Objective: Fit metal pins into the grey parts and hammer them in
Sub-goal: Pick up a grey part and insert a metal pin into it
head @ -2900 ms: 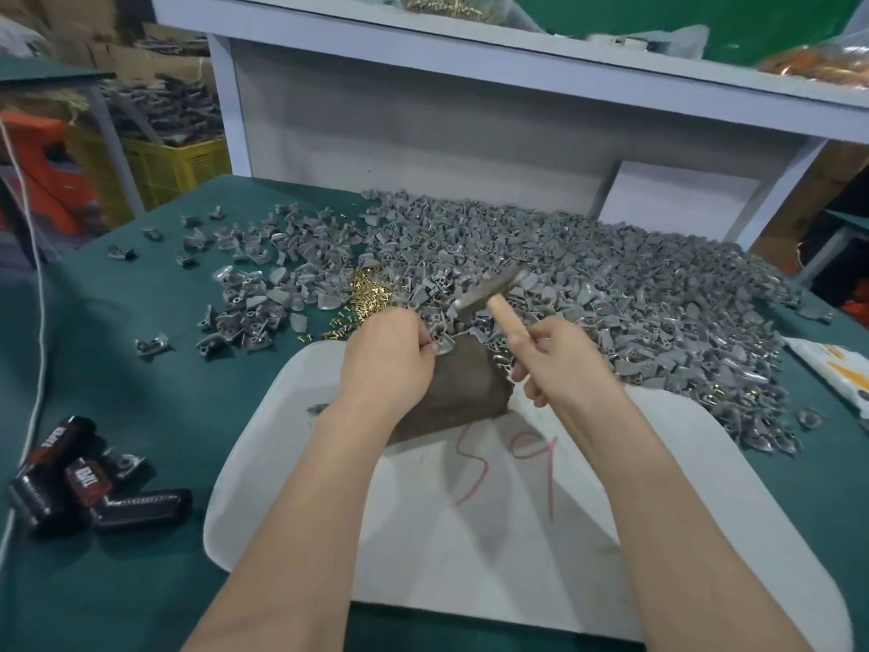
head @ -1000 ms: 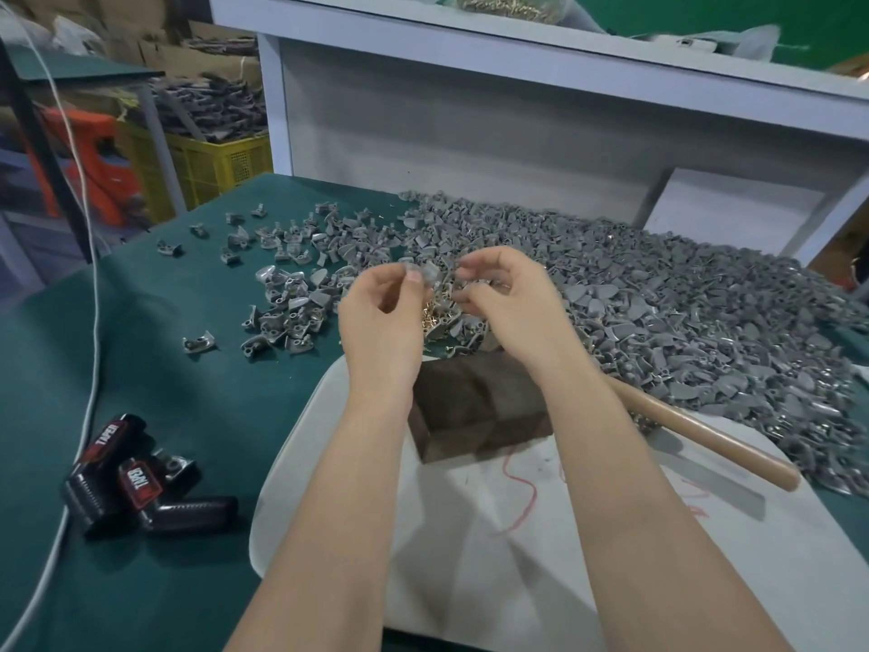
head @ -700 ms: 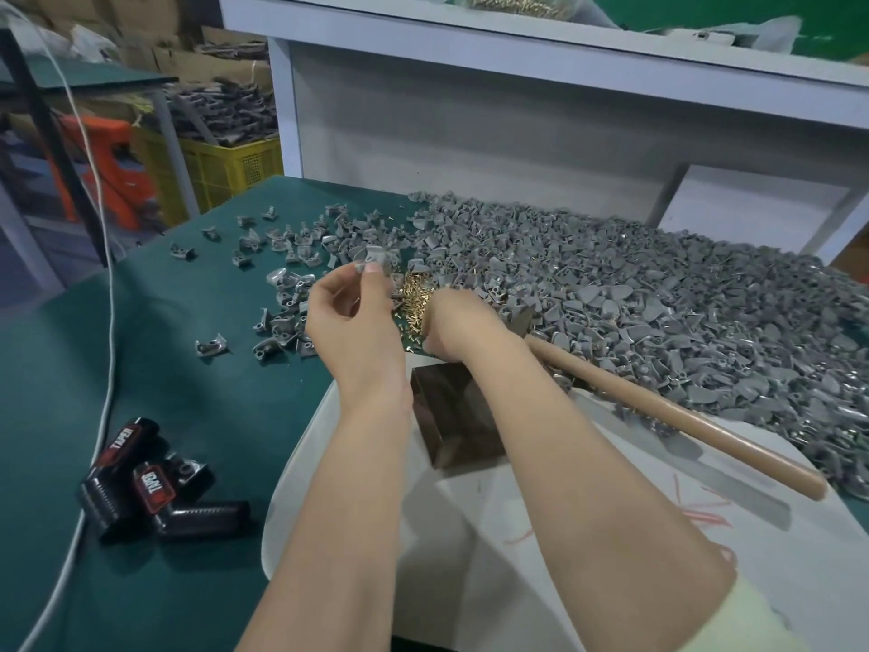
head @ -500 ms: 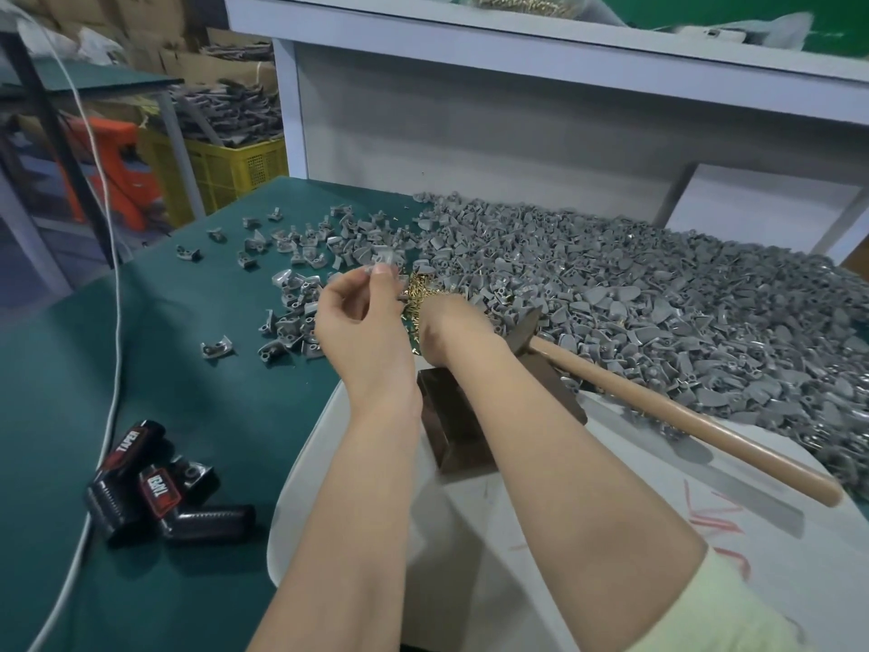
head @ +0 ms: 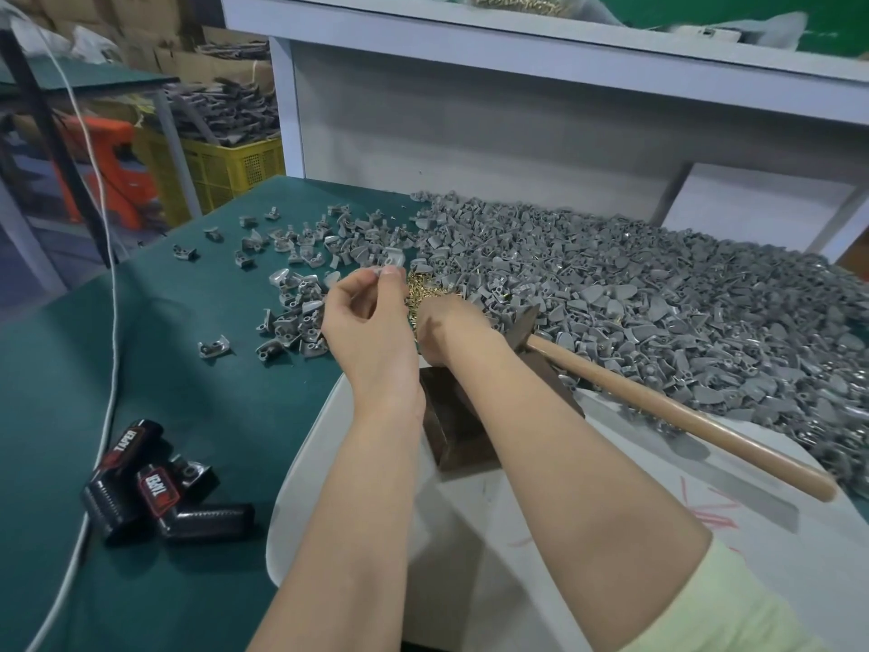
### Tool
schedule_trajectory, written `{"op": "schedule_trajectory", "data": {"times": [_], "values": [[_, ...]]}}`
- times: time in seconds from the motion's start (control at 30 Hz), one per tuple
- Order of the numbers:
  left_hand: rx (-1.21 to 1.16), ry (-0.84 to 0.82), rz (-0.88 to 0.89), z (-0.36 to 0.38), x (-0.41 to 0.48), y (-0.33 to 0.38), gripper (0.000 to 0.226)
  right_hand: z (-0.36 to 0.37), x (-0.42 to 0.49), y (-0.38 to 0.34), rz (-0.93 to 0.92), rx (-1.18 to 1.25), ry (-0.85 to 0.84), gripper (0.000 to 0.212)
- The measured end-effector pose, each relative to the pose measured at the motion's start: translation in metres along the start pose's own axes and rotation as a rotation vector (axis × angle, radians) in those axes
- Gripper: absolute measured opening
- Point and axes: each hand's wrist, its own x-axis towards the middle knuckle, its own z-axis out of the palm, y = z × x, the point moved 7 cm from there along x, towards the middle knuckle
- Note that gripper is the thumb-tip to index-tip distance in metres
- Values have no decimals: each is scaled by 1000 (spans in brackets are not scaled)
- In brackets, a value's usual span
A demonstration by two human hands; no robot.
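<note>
Fingertips of the left hand [head: 371, 322] pinch a grey part [head: 394, 260] just above the brass pins [head: 416, 294]. I see the right hand [head: 446, 329] down among those pins but cannot tell whether it grips any; the hammer [head: 682, 417] lies across the dark block [head: 456, 425].

A board [head: 470, 581] lies at the near edge of the table [head: 188, 369], a block [head: 458, 425] on its far part, a hammer [head: 682, 418] slanting rightward from the block. Behind spreads a heap of parts [head: 635, 284], pins [head: 418, 289] at its left edge, loose parts [head: 301, 256] further left, two tools [head: 155, 496] left of the board
</note>
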Motion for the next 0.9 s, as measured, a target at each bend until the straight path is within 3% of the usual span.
{"op": "schedule_trajectory", "data": {"times": [0.13,0.33,0.53,0.9], "values": [[5,-4,-4,1,-1,-2,8,-2,-1,2,5,-48,-23,12],[10,9,-11,0,0,-1,8,-1,-2,3,3,-64,-13,28],[3,9,-18,0,0,-2,10,0,2,3,-6,-113,-50,15],[15,7,-23,0,-1,-2,12,0,-1,7,2,-178,-141,29]]}}
